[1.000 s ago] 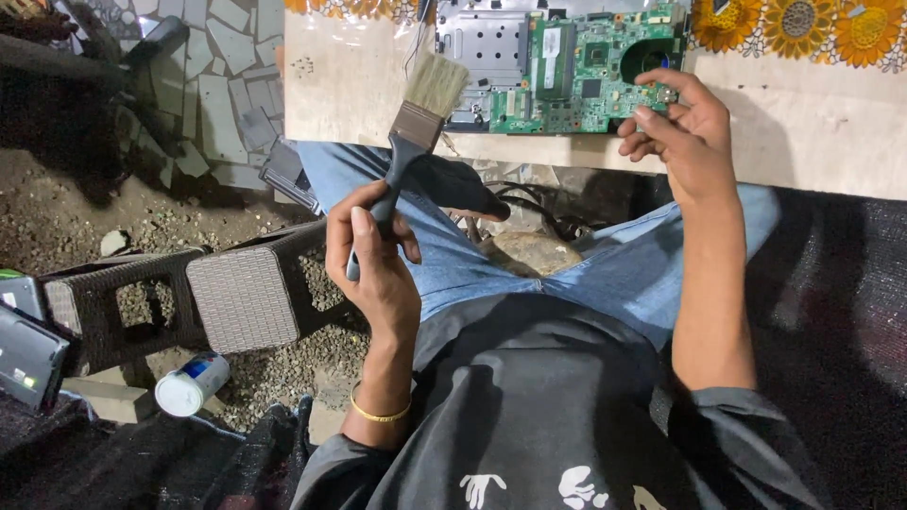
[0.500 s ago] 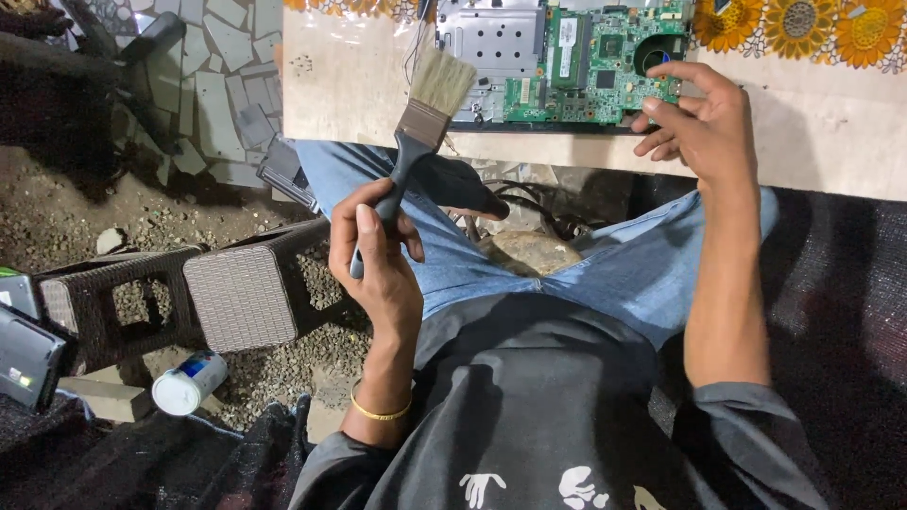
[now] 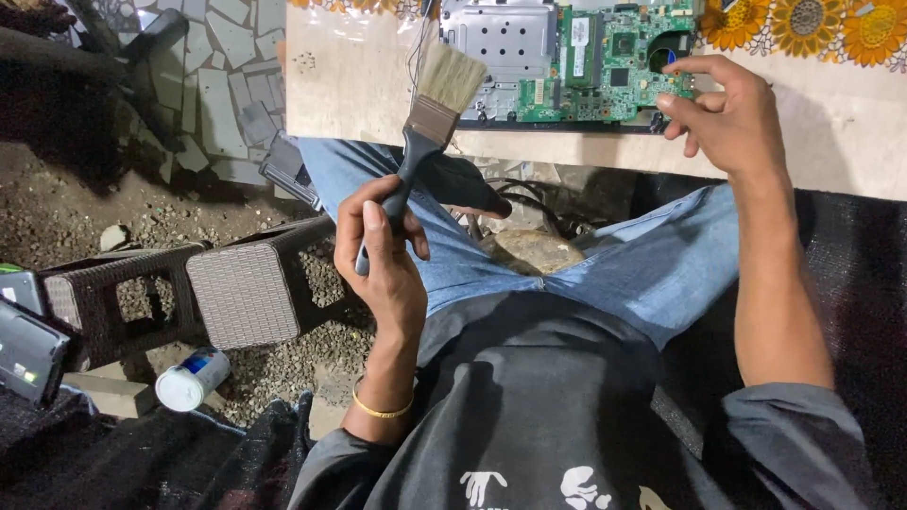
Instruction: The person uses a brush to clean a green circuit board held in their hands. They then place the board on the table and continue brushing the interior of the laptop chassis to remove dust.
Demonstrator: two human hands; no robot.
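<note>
Fingers of the left hand [image 3: 387, 260] grip a paintbrush [image 3: 420, 142]; right hand [image 3: 727, 118] pinches the green circuit board [image 3: 614, 57] on the counter [image 3: 378, 94], stool [image 3: 246, 293] beside.

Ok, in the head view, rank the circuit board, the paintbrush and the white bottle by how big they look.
1. circuit board, though its top is cut off by the frame.
2. paintbrush.
3. white bottle; it lies farther from the camera, so true size is unsure.
</note>
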